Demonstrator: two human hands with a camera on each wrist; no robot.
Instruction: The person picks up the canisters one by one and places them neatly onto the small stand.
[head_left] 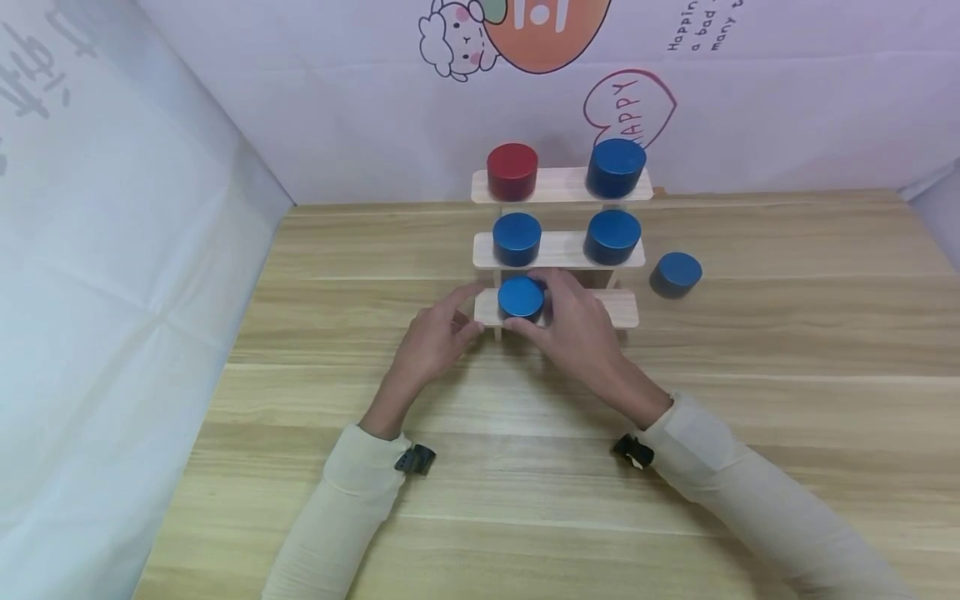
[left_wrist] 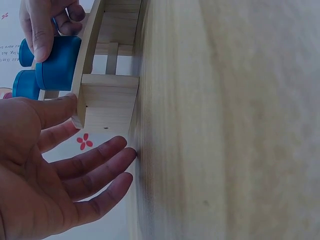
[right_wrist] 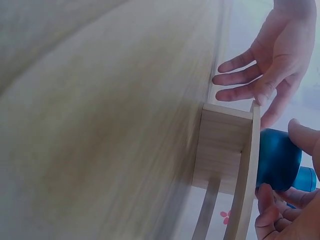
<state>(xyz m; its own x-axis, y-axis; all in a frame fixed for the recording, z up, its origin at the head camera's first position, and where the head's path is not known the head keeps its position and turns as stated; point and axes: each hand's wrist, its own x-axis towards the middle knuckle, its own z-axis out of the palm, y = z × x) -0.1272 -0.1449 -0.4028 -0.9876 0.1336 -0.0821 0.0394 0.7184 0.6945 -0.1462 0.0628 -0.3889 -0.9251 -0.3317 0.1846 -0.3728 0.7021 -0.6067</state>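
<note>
A three-step wooden stand (head_left: pixel 622 308) is on the table in the head view. My right hand (head_left: pixel 581 329) grips a round blue tin (head_left: pixel 521 296), thumb in front and fingers behind, at the left part of the lowest step. In the left wrist view this tin (left_wrist: pixel 59 62) sits upright against the step. My left hand (head_left: pixel 435 337) pinches the left end of that step between thumb and forefinger; its other fingers (left_wrist: pixel 100 170) are spread apart. Blue tins (head_left: pixel 517 239) (head_left: pixel 612 237) stand on the middle step. The top step bears a red tin (head_left: pixel 512 172) and a blue tin (head_left: pixel 617 168).
Another blue tin (head_left: pixel 677 275) stands on the wooden table (head_left: pixel 787 350) to the right of the stand. A white printed cloth (head_left: pixel 360 125) hangs behind the stand, and white cloth (head_left: pixel 112 292) also rises along the left side.
</note>
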